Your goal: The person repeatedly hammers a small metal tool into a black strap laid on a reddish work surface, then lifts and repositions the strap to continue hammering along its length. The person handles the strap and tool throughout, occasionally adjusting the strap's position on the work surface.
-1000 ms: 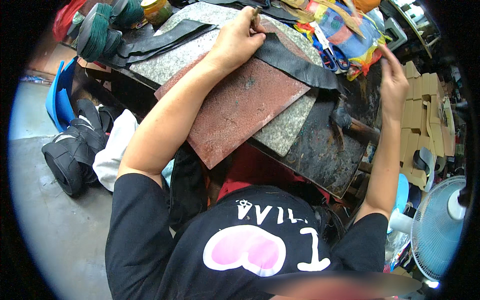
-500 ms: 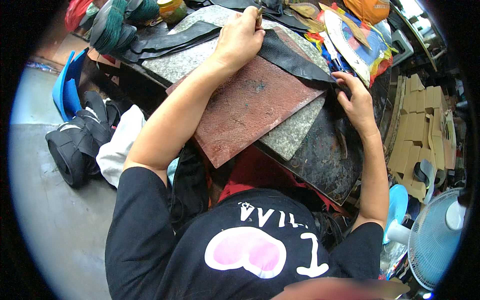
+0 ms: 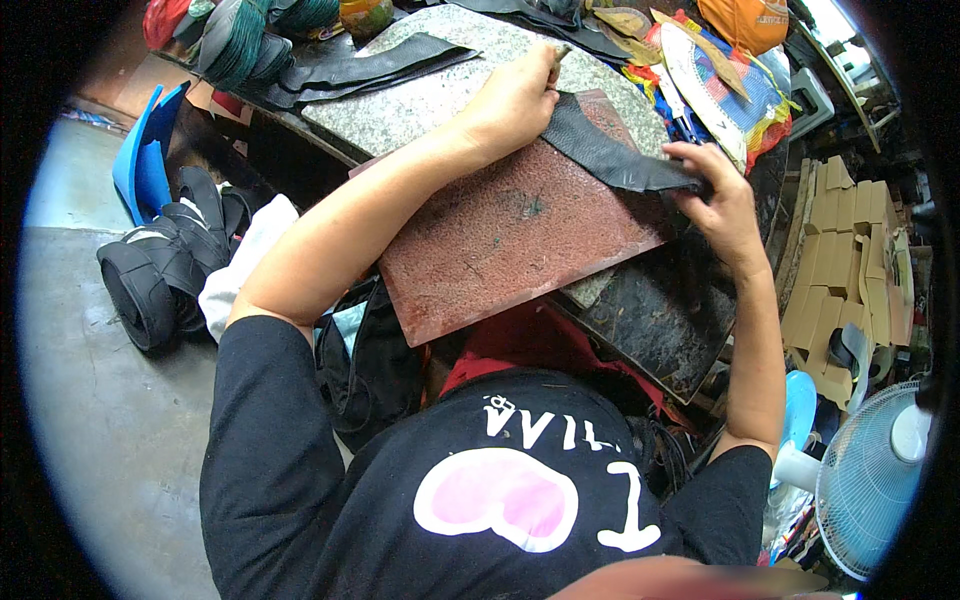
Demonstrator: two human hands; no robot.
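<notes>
My left hand (image 3: 512, 108) is closed around a slim stick-like tool (image 3: 562, 50); only its tip shows past the fingers. The same hand rests against the upper end of a black grained leather strip (image 3: 610, 155). Pinched between the thumb and fingers of my right hand (image 3: 722, 205) is the strip's other end, which bends slightly. Beneath the strip lies a worn reddish-brown board (image 3: 510, 245), set askew over a speckled grey stone slab (image 3: 400, 115). More black leather strips (image 3: 375, 68) lie on the slab, left of my left hand.
Spools of dark green cord (image 3: 235, 45) stand at the far left. A white curved template (image 3: 700, 90) and tan leaf-shaped pieces (image 3: 625, 22) lie far right, near an orange bag (image 3: 745, 22). Flattened cardboard (image 3: 835, 270) and a fan (image 3: 870, 480) are at the right.
The board has turned slightly and come nearer, covering more of the slab's near corner. Both hands and the leather strip have shifted right and toward me; the strip now bows more.
</notes>
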